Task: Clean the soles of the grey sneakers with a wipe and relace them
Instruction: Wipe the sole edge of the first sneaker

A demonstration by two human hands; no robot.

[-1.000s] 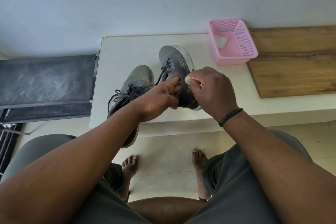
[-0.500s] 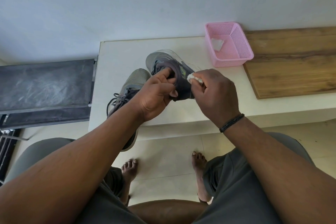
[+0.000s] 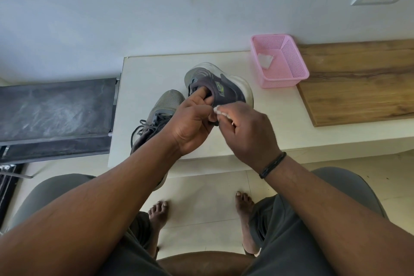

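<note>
Two grey sneakers are on the white table (image 3: 280,123). My left hand (image 3: 192,123) grips the right-hand sneaker (image 3: 224,87) by its collar, fingers hooked inside the opening, and holds it tipped onto its side so the white sole faces right. My right hand (image 3: 248,132) pinches a small white wipe (image 3: 220,111) against the heel end of that shoe. The other sneaker (image 3: 161,110) lies to the left with its dark laces loose, partly hidden under my left forearm.
A pink mesh basket (image 3: 289,74) holding a piece of white wipe stands at the back right. A wooden board (image 3: 363,83) lies right of it. A dark grey panel (image 3: 56,110) sits left of the table. My knees and bare feet are below the table edge.
My left hand has lifted and rolled the held sneaker onto its side, turning the white sole to the right. My right hand with the wipe followed to the heel.
</note>
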